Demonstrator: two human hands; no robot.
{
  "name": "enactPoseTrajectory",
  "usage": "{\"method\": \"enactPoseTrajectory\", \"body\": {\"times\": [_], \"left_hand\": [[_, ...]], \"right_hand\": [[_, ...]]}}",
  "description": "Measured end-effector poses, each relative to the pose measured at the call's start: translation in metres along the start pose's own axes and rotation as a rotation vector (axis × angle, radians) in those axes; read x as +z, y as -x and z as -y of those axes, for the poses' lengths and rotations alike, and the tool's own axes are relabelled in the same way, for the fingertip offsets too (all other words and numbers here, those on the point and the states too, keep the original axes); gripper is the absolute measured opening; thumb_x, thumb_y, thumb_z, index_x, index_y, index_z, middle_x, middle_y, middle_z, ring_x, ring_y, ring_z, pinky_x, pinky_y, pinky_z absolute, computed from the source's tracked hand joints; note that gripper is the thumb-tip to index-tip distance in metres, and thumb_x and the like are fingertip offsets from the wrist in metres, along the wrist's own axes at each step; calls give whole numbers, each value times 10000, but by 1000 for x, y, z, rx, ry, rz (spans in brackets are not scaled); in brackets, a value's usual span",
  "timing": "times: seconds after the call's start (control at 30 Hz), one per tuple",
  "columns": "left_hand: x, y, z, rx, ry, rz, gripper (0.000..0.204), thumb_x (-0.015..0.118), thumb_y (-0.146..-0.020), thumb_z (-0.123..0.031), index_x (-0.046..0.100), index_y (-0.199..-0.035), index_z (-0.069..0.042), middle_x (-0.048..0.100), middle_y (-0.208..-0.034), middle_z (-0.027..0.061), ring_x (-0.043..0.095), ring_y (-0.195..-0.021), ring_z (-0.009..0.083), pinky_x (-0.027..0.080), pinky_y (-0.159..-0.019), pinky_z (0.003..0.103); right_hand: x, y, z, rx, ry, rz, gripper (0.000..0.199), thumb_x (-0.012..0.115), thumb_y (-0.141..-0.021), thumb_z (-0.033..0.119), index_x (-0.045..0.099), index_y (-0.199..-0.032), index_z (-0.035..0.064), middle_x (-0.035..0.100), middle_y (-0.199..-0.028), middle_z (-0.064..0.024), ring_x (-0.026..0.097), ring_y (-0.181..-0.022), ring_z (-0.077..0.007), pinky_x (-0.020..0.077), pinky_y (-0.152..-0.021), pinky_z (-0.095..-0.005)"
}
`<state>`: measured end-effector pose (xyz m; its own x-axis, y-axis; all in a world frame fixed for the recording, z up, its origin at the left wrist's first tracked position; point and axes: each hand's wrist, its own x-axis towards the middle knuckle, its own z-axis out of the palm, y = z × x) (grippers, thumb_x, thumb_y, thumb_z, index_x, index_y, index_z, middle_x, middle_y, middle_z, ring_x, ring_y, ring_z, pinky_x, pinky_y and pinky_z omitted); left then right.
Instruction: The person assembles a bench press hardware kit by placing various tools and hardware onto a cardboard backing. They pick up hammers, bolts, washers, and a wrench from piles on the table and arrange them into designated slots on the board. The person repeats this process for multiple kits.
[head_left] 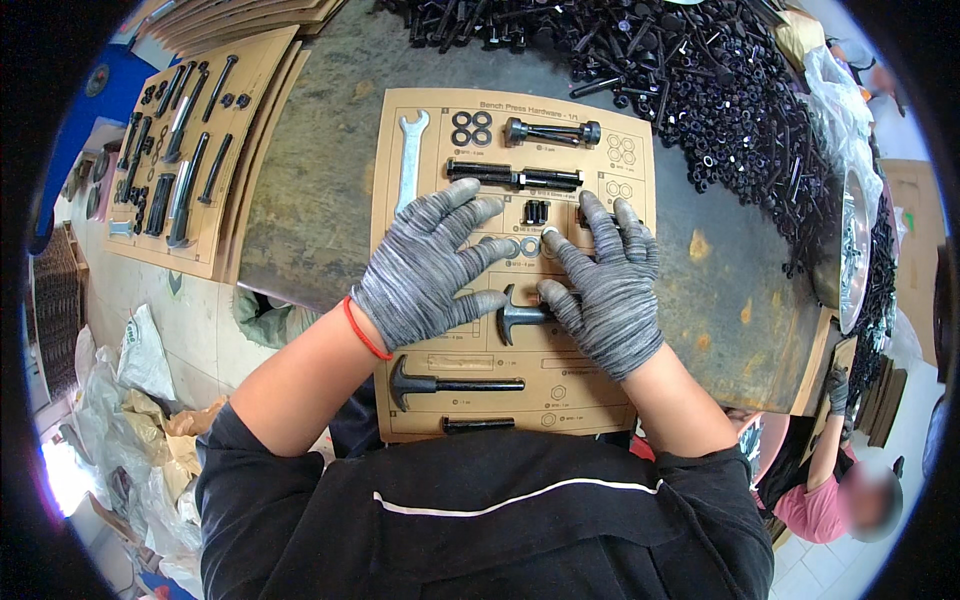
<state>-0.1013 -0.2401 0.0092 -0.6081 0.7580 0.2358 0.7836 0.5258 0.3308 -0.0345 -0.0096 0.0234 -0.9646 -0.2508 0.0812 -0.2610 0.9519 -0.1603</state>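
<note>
A brown cardboard hardware card (400, 330) lies in front of me, holding several parts. My left hand (425, 265), in a grey striped glove, rests over its left half with fingers spread. Just above that hand is a silver open-end wrench (410, 160). My right hand (610, 290), gloved alike, lies over the card's right side, fingers apart. Its index fingertip touches the row of silver washers (529, 246); a dark part under its other fingers is mostly hidden. Between the hands are short black bolts (537, 212). A black T-handled pin (518, 314) reaches under my right thumb.
Loose black bolts and nuts (720, 110) are heaped along the far and right side of the metal table (310, 170). Filled cards (190, 150) stack at left. A metal bowl (852, 250) stands at right. A person in pink (815, 510) is at lower right.
</note>
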Motion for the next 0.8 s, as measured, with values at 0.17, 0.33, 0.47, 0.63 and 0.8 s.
{"method": "enactPoseTrajectory", "body": {"times": [0.17,0.33,0.47,0.63,0.8], "left_hand": [[-3,3,0,-43,-1,-60,394,753,-695,-378,722,-991,-120,561,-1271,108,402,-1301,336,305,-1089,448],[0,3,0,-45,-8,-76,399,761,-681,-365,722,-996,-122,571,-1257,103,415,-1287,341,308,-1084,452],[-2,3,1,9,13,-64,445,743,-708,-419,706,-1081,-179,543,-1299,101,368,-1319,341,295,-1090,456],[2,2,-1,-8,-53,-25,459,712,-742,-483,688,-1139,-255,494,-1362,94,312,-1350,338,280,-1095,461],[-1,-2,-1,2,-14,5,505,729,-715,-466,670,-1163,-241,489,-1359,102,324,-1344,345,275,-1102,457]], "right_hand": [[-5,7,-4,5,-33,26,438,658,-802,413,673,-1157,158,368,-1451,-183,226,-1349,-414,129,-1088,-557],[-3,8,1,10,-34,46,434,647,-807,434,677,-1148,169,348,-1464,-178,217,-1353,-413,122,-1092,-559],[-3,7,-1,-14,-34,21,437,626,-821,462,672,-1164,194,326,-1479,-179,208,-1359,-416,112,-1093,-565],[1,3,4,-33,-12,83,481,623,-814,493,634,-1229,250,290,-1503,-177,183,-1381,-425,107,-1095,-565],[-2,2,2,-30,-40,67,484,638,-807,483,635,-1225,238,306,-1489,-181,173,-1384,-430,96,-1103,-566]]}}
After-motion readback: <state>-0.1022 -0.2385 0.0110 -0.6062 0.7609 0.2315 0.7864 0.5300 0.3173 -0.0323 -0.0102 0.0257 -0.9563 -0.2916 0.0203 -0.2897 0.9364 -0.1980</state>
